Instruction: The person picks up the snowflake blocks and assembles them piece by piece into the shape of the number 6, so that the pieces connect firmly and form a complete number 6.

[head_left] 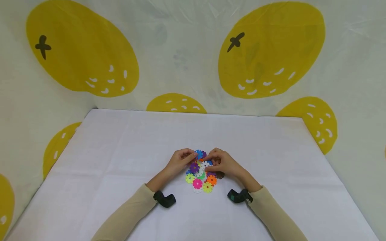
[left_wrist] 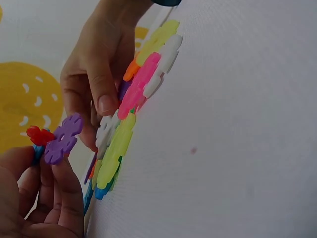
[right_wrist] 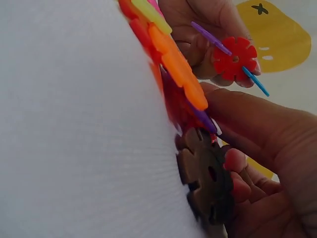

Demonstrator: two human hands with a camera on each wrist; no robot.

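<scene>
My left hand pinches a small cluster of joined plastic snowflake discs, just above the far left of a pile. In the left wrist view a purple disc and a red disc show in it; in the right wrist view a blue disc slots into the red one. My right hand reaches over the pile's right side. Its thumb and forefinger lie apart at a white disc; whether they grip it is unclear. Beside its curled fingers stands a dark brown disc.
Loose discs overlap in the pile, among them pink, yellow and orange ones. A white cloth covers the table. Dark curved wrist mounts sit at both cuffs. Behind hangs a fabric with yellow fruit prints.
</scene>
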